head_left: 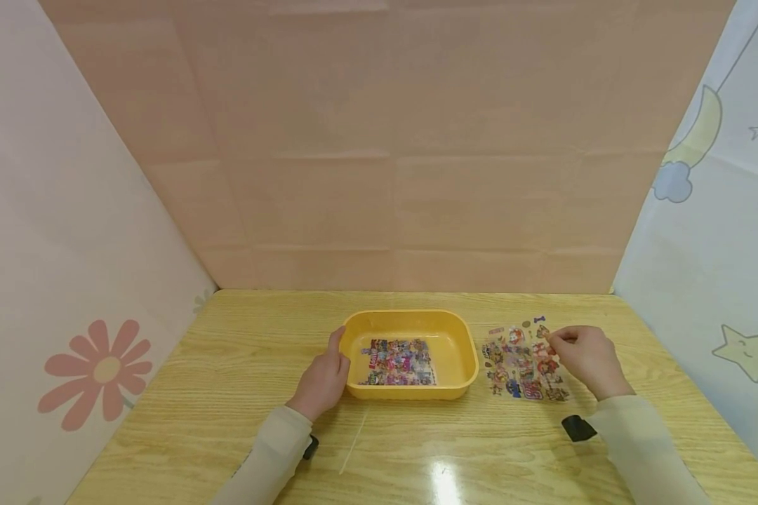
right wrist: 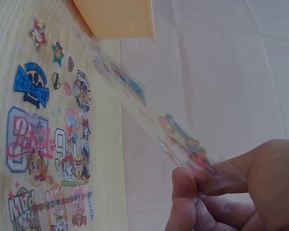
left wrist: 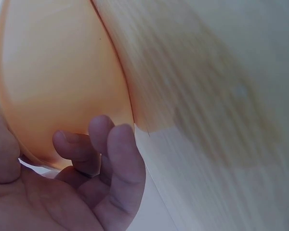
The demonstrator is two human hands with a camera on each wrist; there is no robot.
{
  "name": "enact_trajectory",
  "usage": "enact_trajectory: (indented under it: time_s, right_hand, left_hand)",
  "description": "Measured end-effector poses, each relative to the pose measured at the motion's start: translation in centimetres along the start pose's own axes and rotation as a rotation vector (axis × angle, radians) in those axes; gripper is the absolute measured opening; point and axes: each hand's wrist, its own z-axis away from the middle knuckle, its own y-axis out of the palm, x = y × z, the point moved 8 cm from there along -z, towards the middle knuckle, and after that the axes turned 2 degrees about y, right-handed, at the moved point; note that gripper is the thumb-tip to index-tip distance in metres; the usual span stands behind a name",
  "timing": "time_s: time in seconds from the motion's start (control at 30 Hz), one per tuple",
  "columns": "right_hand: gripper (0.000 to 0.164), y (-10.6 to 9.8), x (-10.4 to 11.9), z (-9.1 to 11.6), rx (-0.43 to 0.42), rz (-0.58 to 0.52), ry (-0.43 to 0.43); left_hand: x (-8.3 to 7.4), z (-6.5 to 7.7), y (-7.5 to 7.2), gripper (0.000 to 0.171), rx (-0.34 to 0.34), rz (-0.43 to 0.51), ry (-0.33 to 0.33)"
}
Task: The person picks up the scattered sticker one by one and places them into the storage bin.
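A yellow plastic basin (head_left: 410, 394) stands on the table with a stack of colourful cartoon sticker sheets (head_left: 399, 362) inside. My left hand (head_left: 323, 379) holds the basin's left end, thumb at the rim and curled fingers against the outer wall, as the left wrist view shows. To the right of the basin, my right hand (head_left: 586, 356) pinches a corner of a clear sticker sheet (right wrist: 130, 85) between thumb and fingers, and that sheet slants up from the table. Another clear sheet with printed cartoon stickers (right wrist: 33, 137) lies flat on the wood beneath it.
The wooden table (head_left: 253, 351) meets a plain pinkish backdrop (head_left: 391, 175) at its far edge. Patterned white walls (head_left: 688, 259) stand at both sides. A black strap (head_left: 577, 428) hangs by the right wrist.
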Motion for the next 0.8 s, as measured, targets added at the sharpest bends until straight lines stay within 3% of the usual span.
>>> enact_trajectory:
  time_s: [0.37, 0.8]
  right_hand:
    - [0.047, -0.6, 0.7, 0.3, -0.023, -0.016, -0.018]
    - [0.044, -1.7, 2.7, 0.7, -0.118, -0.031, -0.047]
  left_hand:
    - [0.0, 0.1, 0.0, 0.053, 0.001, -0.001, -0.006]
    - [0.0, 0.1, 0.0, 0.053, 0.004, -0.003, -0.015]
